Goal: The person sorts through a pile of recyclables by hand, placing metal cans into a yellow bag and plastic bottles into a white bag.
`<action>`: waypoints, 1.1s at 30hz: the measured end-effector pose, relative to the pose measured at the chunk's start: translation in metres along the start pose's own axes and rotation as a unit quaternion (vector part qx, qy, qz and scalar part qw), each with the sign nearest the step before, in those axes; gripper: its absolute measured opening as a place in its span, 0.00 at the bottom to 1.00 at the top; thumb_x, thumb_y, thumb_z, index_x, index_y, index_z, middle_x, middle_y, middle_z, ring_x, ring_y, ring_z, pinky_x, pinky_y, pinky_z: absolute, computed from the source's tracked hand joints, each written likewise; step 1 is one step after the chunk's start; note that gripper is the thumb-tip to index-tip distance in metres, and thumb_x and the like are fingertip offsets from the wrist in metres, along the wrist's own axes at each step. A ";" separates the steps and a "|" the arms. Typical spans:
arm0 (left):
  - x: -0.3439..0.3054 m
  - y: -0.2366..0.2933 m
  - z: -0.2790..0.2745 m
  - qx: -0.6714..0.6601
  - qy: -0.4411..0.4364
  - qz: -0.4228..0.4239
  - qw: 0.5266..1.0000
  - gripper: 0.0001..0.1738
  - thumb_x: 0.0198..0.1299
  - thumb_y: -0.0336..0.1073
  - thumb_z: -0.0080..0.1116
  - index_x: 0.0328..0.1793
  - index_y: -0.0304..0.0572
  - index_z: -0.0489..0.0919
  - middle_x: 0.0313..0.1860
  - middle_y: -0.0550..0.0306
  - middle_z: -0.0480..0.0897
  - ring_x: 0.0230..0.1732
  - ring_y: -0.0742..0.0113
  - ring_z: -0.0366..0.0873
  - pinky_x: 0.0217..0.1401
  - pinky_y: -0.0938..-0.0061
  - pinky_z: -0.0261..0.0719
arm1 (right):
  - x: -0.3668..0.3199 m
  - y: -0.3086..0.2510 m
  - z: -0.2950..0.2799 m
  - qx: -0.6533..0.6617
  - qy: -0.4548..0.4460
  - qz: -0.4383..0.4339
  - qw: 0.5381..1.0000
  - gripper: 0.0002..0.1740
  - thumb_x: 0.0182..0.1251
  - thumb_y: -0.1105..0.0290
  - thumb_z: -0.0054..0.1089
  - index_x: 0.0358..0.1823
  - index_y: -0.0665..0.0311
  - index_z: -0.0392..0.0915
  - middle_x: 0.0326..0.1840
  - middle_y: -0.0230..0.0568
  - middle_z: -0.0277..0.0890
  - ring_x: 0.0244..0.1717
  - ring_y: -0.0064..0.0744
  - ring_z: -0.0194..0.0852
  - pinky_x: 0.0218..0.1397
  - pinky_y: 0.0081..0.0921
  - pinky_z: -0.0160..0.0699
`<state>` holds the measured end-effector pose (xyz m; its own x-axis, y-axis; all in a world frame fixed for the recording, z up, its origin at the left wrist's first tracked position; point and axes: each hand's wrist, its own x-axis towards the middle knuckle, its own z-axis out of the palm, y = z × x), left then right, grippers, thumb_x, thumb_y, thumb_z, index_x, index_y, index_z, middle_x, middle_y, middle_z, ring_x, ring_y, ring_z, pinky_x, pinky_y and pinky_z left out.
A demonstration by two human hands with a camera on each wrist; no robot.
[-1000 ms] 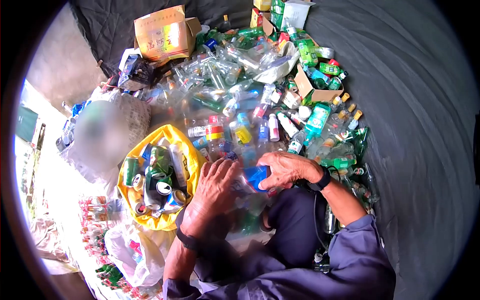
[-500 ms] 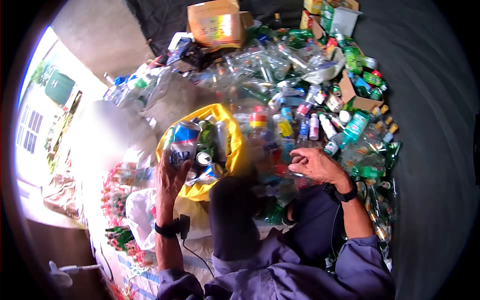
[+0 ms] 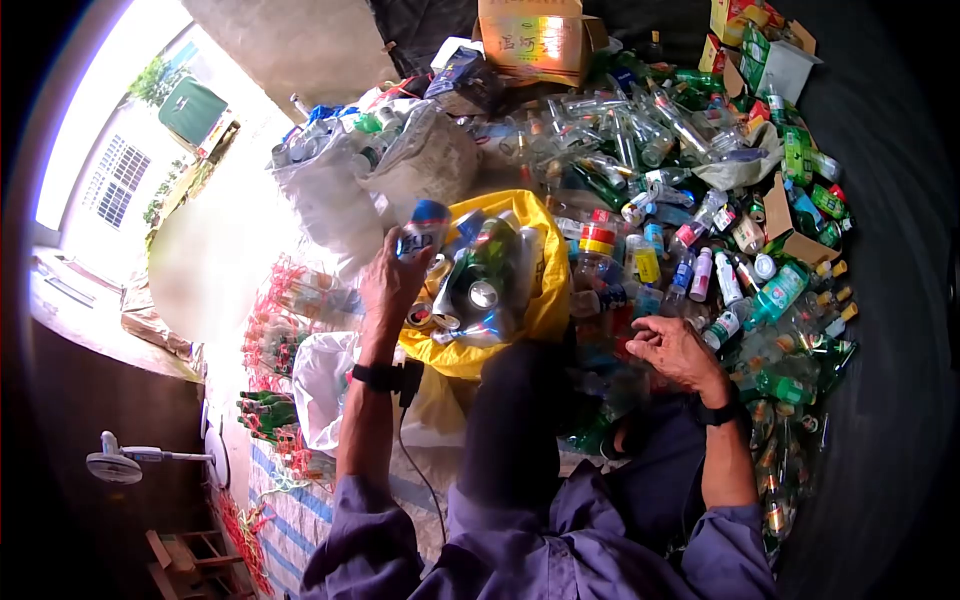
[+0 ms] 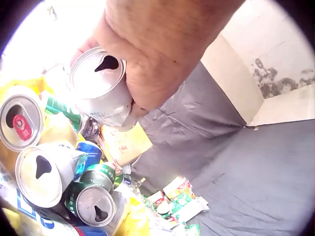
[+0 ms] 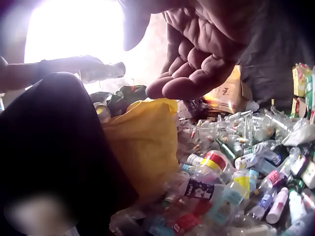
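My left hand [image 3: 388, 290] grips a blue and silver can [image 3: 424, 228] at the left rim of the yellow bag [image 3: 552, 262]. In the left wrist view the held can [image 4: 101, 88] shows its opened top, above several other cans. Crushed and whole cans fill the bag. My right hand [image 3: 676, 352] hangs over the bottles right of my knee, holding nothing. The right wrist view shows the right hand [image 5: 199, 54] with loosely bent fingers, palm visible.
A wide heap of clear and green bottles [image 3: 625, 140] spreads beyond the bag. Full white sacks [image 3: 330, 200] stand at the left, a carton [image 3: 532, 40] at the back. A white fan [image 3: 114, 458] is at lower left, and dark cloth [image 3: 900, 300] lies along the right.
The left hand has gone from the bottles beside the right hand to the bag's left side, carrying the can. The right hand has let go of the blue item. The head view has swung left.
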<state>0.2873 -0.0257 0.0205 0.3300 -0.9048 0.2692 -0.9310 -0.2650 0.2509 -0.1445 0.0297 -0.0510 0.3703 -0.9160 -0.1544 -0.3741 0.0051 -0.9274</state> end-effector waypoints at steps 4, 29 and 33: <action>0.008 0.018 0.016 -0.018 -0.013 0.046 0.999 0.36 0.61 0.57 0.62 0.72 0.48 0.74 0.62 0.38 0.82 0.62 0.40 0.80 0.61 0.49 0.78 | -0.003 -0.004 -0.004 -0.011 0.007 0.013 1.000 0.29 0.67 0.60 0.73 0.58 0.79 0.78 0.40 0.49 0.86 0.41 0.30 0.85 0.45 0.30 0.83; -0.025 0.005 0.056 -0.090 0.034 0.174 0.980 0.31 0.62 0.42 0.69 0.69 0.36 0.76 0.56 0.39 0.84 0.59 0.43 0.80 0.66 0.54 0.74 | -0.008 0.005 0.010 -0.265 0.041 -0.098 0.958 0.22 0.68 0.55 0.65 0.46 0.69 0.79 0.39 0.54 0.82 0.43 0.56 0.83 0.46 0.47 0.79; -0.071 -0.018 0.050 -0.130 0.048 0.159 0.977 0.29 0.64 0.34 0.66 0.70 0.34 0.75 0.66 0.39 0.79 0.69 0.43 0.73 0.73 0.56 0.69 | -0.008 0.005 0.009 -0.261 0.031 -0.094 0.960 0.19 0.67 0.56 0.64 0.38 0.70 0.77 0.36 0.57 0.81 0.42 0.60 0.81 0.46 0.51 0.77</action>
<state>0.2725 0.0262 -0.0495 0.0558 -0.8887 0.4551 -0.9217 0.1294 0.3656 -0.1413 0.0408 -0.0572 0.4279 -0.9032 0.0344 -0.6873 -0.3498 -0.6366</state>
